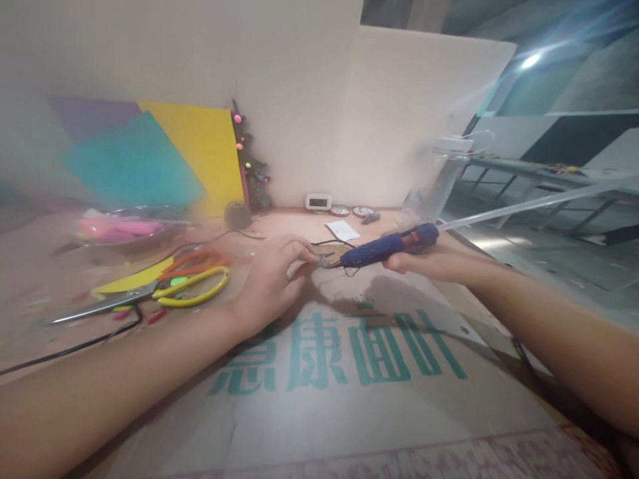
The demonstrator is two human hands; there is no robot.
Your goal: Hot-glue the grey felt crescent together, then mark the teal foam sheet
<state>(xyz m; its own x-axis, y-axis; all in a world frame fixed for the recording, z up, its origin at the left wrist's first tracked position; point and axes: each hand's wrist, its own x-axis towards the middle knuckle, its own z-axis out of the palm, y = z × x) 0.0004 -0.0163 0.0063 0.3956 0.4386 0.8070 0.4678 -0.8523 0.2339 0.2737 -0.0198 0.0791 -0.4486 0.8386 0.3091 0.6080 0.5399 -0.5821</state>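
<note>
Near the middle, my left hand (277,279) pinches a small grey piece (325,260) between thumb and fingertips. My right hand (414,261) is wrapped round a blue glue gun (387,247), with a long clear glue stick (524,203) coming out of its back end. The gun's nozzle points left and meets or nearly meets the grey piece; whether they touch I cannot tell. Under both hands lies a plastic sheet (319,419) with green printed characters.
Yellow-handled (192,287) and orange-handled scissors (192,263) lie at the left, before a bowl of pink material (120,228). Behind stand coloured sheets (214,156), a decorated twig (257,176), a small digital clock (318,201) and a clear bottle (439,176).
</note>
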